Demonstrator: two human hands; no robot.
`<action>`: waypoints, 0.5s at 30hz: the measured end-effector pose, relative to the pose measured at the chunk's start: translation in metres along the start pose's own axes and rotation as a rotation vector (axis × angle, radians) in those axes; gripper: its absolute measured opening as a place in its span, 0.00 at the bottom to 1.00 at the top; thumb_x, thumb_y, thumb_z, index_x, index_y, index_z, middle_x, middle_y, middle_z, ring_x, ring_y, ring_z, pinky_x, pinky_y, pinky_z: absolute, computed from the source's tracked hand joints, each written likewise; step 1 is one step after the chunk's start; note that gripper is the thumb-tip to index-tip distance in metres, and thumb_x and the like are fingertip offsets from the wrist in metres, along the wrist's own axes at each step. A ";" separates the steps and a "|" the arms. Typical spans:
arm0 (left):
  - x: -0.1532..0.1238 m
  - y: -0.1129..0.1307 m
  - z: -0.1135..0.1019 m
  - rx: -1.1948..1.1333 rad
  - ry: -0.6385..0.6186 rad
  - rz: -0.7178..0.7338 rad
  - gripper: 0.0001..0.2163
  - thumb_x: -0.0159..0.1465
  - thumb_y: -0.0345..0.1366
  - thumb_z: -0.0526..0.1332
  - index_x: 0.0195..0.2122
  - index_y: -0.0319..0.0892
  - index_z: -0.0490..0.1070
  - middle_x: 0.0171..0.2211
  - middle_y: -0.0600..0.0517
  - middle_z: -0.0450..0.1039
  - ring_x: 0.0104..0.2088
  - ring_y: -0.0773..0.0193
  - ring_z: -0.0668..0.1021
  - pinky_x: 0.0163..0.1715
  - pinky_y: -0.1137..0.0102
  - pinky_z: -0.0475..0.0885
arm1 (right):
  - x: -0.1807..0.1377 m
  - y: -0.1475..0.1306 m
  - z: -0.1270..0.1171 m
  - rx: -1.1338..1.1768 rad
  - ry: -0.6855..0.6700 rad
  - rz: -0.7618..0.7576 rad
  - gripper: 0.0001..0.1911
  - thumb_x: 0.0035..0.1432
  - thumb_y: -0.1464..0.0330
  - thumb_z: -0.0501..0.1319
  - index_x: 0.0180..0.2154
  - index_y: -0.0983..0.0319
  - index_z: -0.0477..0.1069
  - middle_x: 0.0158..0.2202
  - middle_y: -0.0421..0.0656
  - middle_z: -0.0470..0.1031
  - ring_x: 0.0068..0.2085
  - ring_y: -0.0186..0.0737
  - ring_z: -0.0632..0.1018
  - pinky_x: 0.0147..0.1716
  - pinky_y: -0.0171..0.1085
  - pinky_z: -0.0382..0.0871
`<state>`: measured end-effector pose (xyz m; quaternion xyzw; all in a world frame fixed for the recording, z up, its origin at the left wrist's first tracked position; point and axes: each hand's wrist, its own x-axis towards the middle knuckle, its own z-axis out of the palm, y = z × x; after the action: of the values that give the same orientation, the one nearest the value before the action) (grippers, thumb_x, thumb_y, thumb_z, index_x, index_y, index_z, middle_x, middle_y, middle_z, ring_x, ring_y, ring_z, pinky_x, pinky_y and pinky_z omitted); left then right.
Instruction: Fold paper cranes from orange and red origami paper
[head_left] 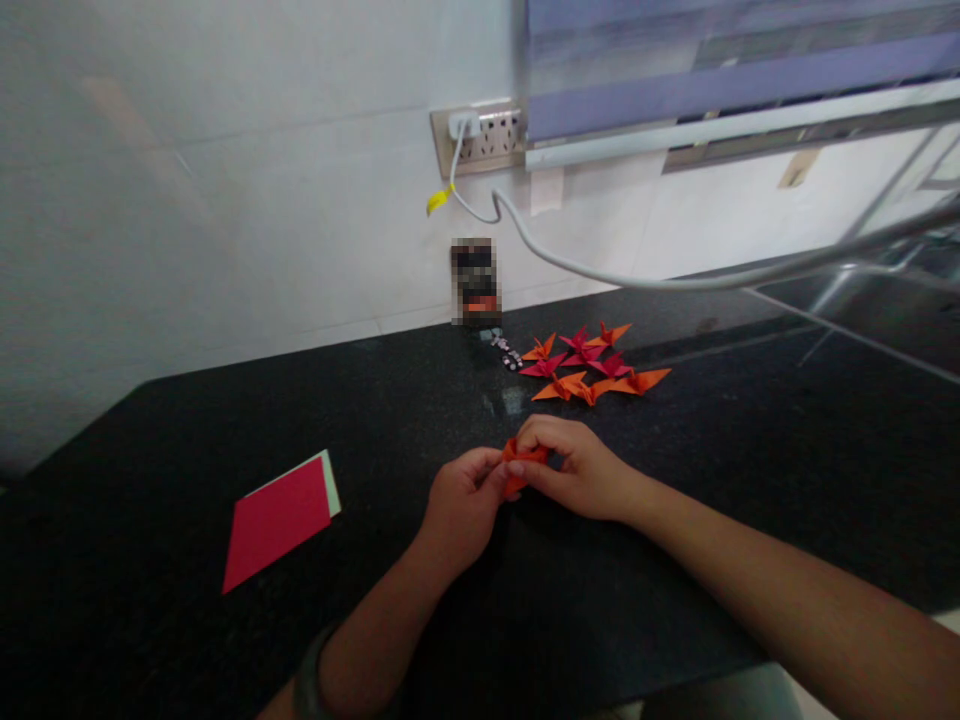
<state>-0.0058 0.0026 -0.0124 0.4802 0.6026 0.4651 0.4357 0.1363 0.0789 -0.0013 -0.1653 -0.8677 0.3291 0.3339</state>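
Between my two hands is a small folded piece of orange origami paper (513, 484), held just above the dark countertop. My left hand (466, 500) pinches its left side with thumb and fingers. From the right, my right hand (581, 468) grips the same paper, its fingers curled over the top. Much of the paper is hidden by the fingers, so its exact shape cannot be made out. Just beyond my hands sits a group of several folded paper cranes (564, 386), some orange and some magenta-red.
A stack of red paper sheets (279, 520), with a pale green one under it, lies at left on the black countertop (187, 430). A phone-like object (475, 280), blurred out, leans on the wall with a beaded strap (508, 352). A white cable (585, 268) hangs from the socket (495, 138).
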 end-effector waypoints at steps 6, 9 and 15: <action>-0.001 0.004 0.000 -0.020 0.054 0.023 0.07 0.57 0.36 0.56 0.30 0.39 0.71 0.24 0.53 0.73 0.25 0.67 0.74 0.26 0.73 0.69 | -0.002 -0.001 -0.002 0.084 -0.023 -0.039 0.05 0.50 0.74 0.58 0.33 0.62 0.65 0.33 0.43 0.69 0.33 0.34 0.71 0.33 0.34 0.66; -0.001 0.005 0.000 -0.070 0.066 -0.003 0.07 0.57 0.37 0.56 0.31 0.39 0.71 0.27 0.52 0.74 0.25 0.67 0.75 0.27 0.72 0.70 | -0.003 -0.001 -0.003 0.125 -0.033 -0.035 0.12 0.46 0.78 0.54 0.35 0.62 0.64 0.35 0.44 0.68 0.35 0.35 0.71 0.34 0.35 0.67; -0.002 0.006 0.001 -0.073 0.075 -0.007 0.07 0.58 0.36 0.55 0.31 0.39 0.70 0.27 0.53 0.73 0.26 0.67 0.75 0.28 0.72 0.70 | -0.004 0.000 -0.004 0.208 -0.029 0.034 0.13 0.46 0.77 0.52 0.36 0.64 0.66 0.33 0.44 0.68 0.33 0.35 0.70 0.30 0.34 0.66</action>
<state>-0.0037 0.0014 -0.0063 0.4440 0.6028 0.5029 0.4319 0.1417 0.0789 -0.0012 -0.1396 -0.8307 0.4253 0.3312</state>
